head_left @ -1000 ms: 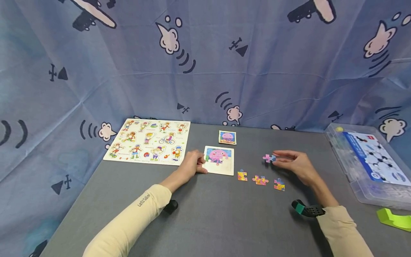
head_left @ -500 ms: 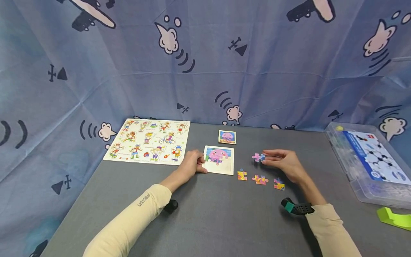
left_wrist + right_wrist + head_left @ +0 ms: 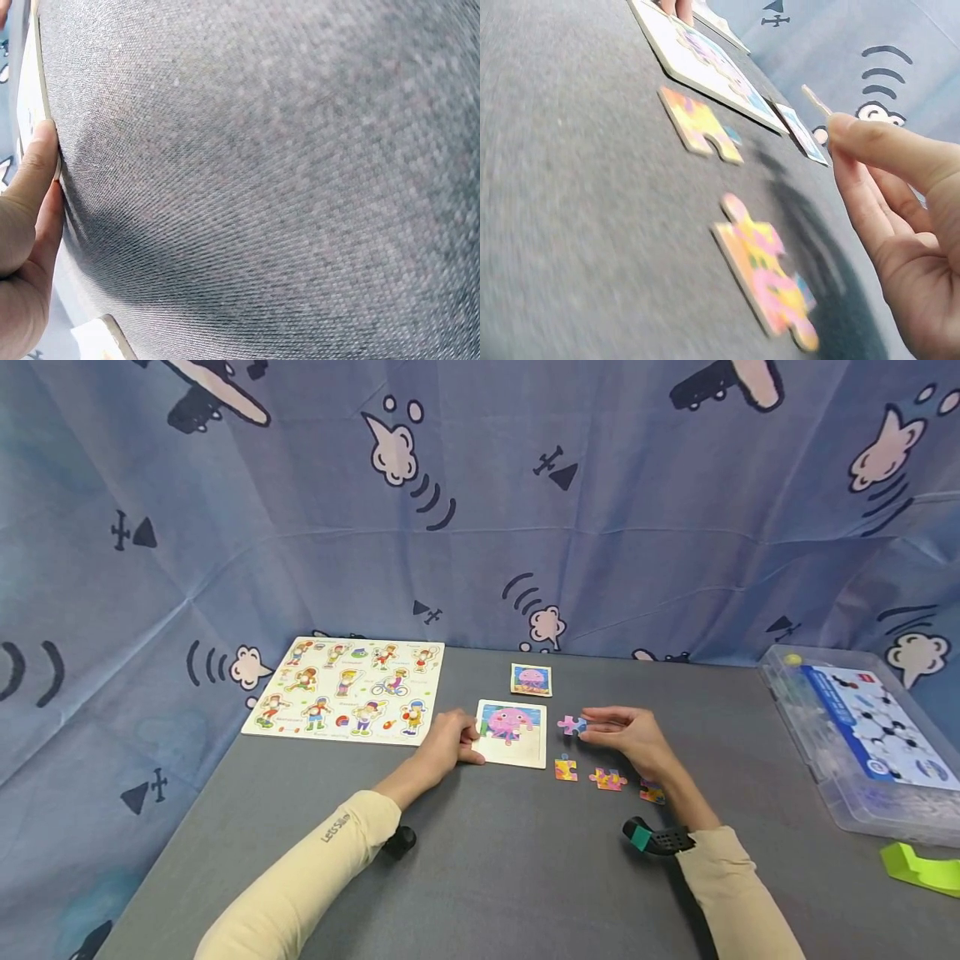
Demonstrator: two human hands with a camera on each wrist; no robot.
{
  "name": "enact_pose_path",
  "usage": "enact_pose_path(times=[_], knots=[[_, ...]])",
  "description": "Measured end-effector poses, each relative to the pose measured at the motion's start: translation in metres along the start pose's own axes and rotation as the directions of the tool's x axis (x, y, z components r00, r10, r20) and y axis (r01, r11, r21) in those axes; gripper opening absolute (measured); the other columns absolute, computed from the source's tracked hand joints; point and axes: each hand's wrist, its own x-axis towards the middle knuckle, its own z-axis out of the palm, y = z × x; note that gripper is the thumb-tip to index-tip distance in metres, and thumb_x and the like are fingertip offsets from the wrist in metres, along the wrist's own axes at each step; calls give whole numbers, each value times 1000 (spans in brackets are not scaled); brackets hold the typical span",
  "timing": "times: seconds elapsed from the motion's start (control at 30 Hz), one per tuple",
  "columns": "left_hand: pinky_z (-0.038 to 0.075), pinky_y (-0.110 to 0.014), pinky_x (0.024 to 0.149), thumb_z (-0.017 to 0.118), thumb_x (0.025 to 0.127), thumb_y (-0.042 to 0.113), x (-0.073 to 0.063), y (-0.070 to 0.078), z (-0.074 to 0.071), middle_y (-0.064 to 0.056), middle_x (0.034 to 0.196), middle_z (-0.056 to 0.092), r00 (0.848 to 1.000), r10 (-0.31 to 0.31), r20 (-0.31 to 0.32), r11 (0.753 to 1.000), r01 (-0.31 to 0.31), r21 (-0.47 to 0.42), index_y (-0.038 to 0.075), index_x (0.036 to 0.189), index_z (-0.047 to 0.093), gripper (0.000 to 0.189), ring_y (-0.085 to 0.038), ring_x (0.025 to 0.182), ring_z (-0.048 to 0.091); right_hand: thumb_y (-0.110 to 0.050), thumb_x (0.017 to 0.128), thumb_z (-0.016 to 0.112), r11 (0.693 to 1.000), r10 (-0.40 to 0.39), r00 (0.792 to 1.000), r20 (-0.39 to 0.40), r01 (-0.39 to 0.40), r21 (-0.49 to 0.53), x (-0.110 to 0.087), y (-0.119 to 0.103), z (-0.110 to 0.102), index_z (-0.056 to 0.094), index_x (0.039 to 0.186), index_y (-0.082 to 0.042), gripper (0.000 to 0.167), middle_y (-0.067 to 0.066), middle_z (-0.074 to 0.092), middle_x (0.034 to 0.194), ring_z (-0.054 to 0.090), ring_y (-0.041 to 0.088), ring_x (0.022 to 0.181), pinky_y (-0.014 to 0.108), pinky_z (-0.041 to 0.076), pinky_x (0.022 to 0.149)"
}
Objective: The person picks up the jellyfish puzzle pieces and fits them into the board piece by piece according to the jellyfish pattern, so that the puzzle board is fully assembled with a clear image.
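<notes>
My right hand (image 3: 630, 739) pinches a pink and blue jigsaw piece (image 3: 572, 725) between thumb and fingertips. It is raised off the table, just right of the puzzle tray (image 3: 531, 757). The right wrist view shows this piece nearly edge-on, its thin edge (image 3: 815, 100) past the thumb. At the tray's left edge, my left hand (image 3: 447, 745) grips the border with thumb and fingers; in the left wrist view the fingers (image 3: 36, 169) meet that edge. A pink octopus picture (image 3: 510, 723) partly fills the tray. Three loose pieces lie nearby: a yellow one (image 3: 566, 769), a pink-yellow one (image 3: 608, 780) and a partly covered one (image 3: 651, 792).
A small octopus picture card (image 3: 531, 680) lies behind the tray. To the left is a large board (image 3: 345, 693) with sports figures. On the right stand a clear plastic case (image 3: 825, 777) and a green plastic object (image 3: 921, 870). A patterned curtain (image 3: 480, 527) hangs behind the table.
My right hand has moved left with the pink and blue jigsaw piece, towards the tray, and now partly covers the rightmost loose piece. The left hand has stayed on the tray's edge.
</notes>
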Motion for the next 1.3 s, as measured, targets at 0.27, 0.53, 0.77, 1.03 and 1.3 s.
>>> enact_pose_path(times=[0.27, 0.53, 0.77, 1.03, 1.3], knots=[[43, -21, 58, 91, 59, 10, 0, 1, 1, -9, 71, 56, 1000, 16, -13, 1000, -16, -10, -5, 76, 64, 35, -16, 64, 53, 1, 77, 77, 1000, 31, 1000, 1, -31, 0, 9, 1, 17, 56, 123, 12, 51, 28, 58, 125, 67, 4, 88, 21, 51, 80], [42, -19, 58, 90, 60, 11, 0, 1, 0, -9, 71, 55, 1000, 2, -10, 1000, -2, -8, -4, 76, 64, 35, -13, 64, 52, 3, 76, 77, 999, 28, 999, 27, -29, 20, 15, 0, 32, 59, 120, 12, 48, 25, 61, 120, 68, 6, 85, 22, 52, 77], [44, -21, 59, 90, 59, 12, -1, 0, 1, -9, 71, 55, 1000, 1, -15, 1000, 0, 5, -4, 76, 63, 35, -15, 64, 53, 4, 77, 76, 999, -26, 999, 27, 27, -37, 18, -2, 44, 61, 115, 13, 42, 26, 65, 110, 65, 4, 81, 19, 52, 74], [44, -21, 60, 90, 59, 12, 0, 1, 1, -8, 72, 55, 1000, -14, -6, 1000, 14, 0, -4, 76, 64, 35, -16, 65, 53, 0, 76, 78, 982, -74, 997, 34, 79, -171, 19, -5, 56, 67, 109, 9, 36, 22, 69, 104, 66, 7, 80, 19, 52, 71], [44, -21, 60, 90, 61, 13, 0, 0, -1, -8, 73, 56, 1000, -10, 4, 1000, 10, 3, -4, 78, 65, 35, -17, 66, 54, -1, 75, 79, 952, -108, 993, 38, 115, -285, 21, -12, 62, 69, 103, 8, 31, 20, 71, 93, 69, 22, 78, 20, 52, 64]])
